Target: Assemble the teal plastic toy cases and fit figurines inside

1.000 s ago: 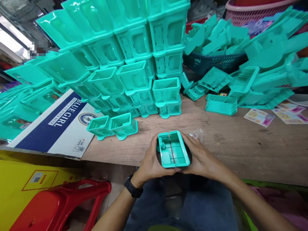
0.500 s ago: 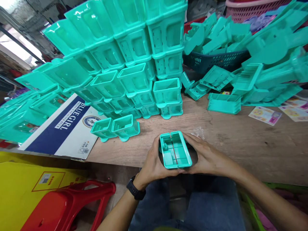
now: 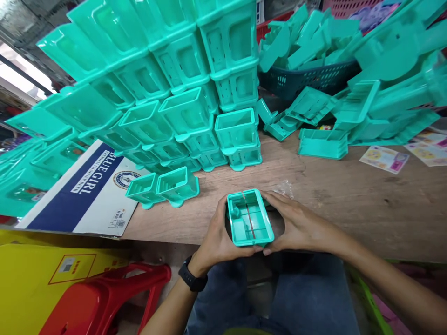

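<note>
Both hands hold one small teal plastic box at the near edge of the wooden table, its open side facing up at me. My left hand wraps its left side, with a black watch on the wrist. My right hand cups its right side, fingers curled around the wall. Inside the box a thin dark strip runs front to back across ribbed compartments.
A tall stack of teal boxes fills the back left. Two loose boxes lie by a blue-and-white carton. Teal parts pile at the right around a dark basket, near sticker sheets. A red stool stands below left.
The hands and the box stay together at the table edge; the box has tilted slightly. The view has shifted a little downward and to the right.
</note>
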A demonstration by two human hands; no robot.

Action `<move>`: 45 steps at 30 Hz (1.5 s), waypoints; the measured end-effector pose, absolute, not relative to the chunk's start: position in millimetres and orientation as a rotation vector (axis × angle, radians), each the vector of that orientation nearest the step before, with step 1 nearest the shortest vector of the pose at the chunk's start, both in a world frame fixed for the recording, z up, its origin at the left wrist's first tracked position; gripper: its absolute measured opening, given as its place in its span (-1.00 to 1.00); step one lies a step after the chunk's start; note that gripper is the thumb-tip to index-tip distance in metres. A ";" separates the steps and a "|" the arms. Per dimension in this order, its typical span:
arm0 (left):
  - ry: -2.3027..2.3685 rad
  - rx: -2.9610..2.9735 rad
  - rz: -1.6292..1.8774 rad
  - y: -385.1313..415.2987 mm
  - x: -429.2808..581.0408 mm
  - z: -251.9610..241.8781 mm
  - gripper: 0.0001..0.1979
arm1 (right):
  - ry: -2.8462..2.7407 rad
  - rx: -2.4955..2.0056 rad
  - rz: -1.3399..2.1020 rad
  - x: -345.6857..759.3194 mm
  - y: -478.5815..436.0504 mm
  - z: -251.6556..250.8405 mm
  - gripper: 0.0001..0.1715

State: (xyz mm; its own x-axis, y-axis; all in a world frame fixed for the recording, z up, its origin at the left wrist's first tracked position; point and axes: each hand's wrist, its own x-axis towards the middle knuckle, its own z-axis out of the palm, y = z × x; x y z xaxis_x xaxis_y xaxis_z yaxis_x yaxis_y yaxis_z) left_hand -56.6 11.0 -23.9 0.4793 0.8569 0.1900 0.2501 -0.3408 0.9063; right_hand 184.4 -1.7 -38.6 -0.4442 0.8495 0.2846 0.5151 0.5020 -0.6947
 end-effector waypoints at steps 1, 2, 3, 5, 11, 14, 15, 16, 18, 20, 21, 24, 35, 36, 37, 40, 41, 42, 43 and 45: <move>0.936 1.840 0.861 11.3 -57.0 -24.7 0.09 | -2.124 -1.113 0.700 183.6 -2.0 -38.5 0.49; 0.946 1.835 0.854 11.5 -57.3 -25.4 0.12 | -2.121 -1.113 0.701 182.6 -2.2 -38.3 0.50; 0.955 1.833 0.844 11.6 -57.4 -25.8 0.15 | -2.122 -1.115 0.705 181.7 -2.5 -38.1 0.50; 0.970 1.829 0.832 11.5 -57.0 -26.1 0.18 | -2.127 -1.114 0.707 180.2 -3.0 -38.2 0.51; 0.974 1.795 0.826 10.2 -56.3 -25.1 0.18 | -2.169 -1.072 0.667 180.7 -3.8 -41.1 0.61; 0.988 1.800 0.816 10.0 -56.8 -25.3 0.21 | -2.172 -1.043 0.671 181.3 -3.6 -40.5 0.65; 0.994 1.803 0.816 10.0 -56.8 -25.5 0.21 | -2.178 -1.039 0.671 181.4 -3.5 -40.3 0.67; 0.998 1.806 0.818 10.0 -56.8 -25.6 0.22 | -2.185 -1.034 0.665 181.5 -3.5 -40.2 0.70; 0.992 1.807 0.824 9.8 -56.5 -25.8 0.20 | -2.200 -1.030 0.641 182.2 -3.5 -40.4 0.75; 0.979 1.806 0.831 9.5 -55.7 -25.6 0.16 | -2.208 -1.025 0.617 183.4 -3.5 -40.6 0.77; 0.978 1.805 0.836 9.3 -55.2 -25.2 0.14 | -2.215 -1.024 0.614 184.3 -3.5 -40.4 0.78; 0.977 1.794 0.844 8.6 -53.7 -23.8 0.09 | -2.246 -1.012 0.616 187.5 -2.9 -37.8 0.74; 1.004 1.819 0.850 7.7 -53.5 -23.0 0.15 | -2.260 -1.001 0.657 186.6 -3.2 -25.9 0.53; 1.018 1.816 0.843 7.4 -53.5 -22.6 0.17 | -2.258 -0.996 0.657 186.0 -3.6 -25.1 0.52; 1.031 1.812 0.834 7.0 -53.3 -22.2 0.17 | -2.254 -0.995 0.664 185.4 -3.7 -24.7 0.50; 1.040 1.789 0.815 4.7 -52.8 -22.5 0.18 | -2.237 -1.028 0.709 183.9 -3.5 -26.7 0.38; 1.037 1.790 0.815 3.8 -53.0 -23.3 0.19 | -2.228 -1.041 0.717 183.1 -3.9 -28.6 0.35; 1.035 1.797 0.821 3.1 -53.7 -24.4 0.22 | -2.213 -1.051 0.714 182.1 -5.0 -30.8 0.33; 1.031 1.812 0.826 2.6 -55.0 -25.6 0.25 | -2.194 -1.064 0.706 180.6 -7.1 -32.9 0.32; 1.016 1.838 0.814 2.4 -60.1 -27.5 0.30 | -2.156 -1.119 0.691 175.5 -14.9 -36.2 0.32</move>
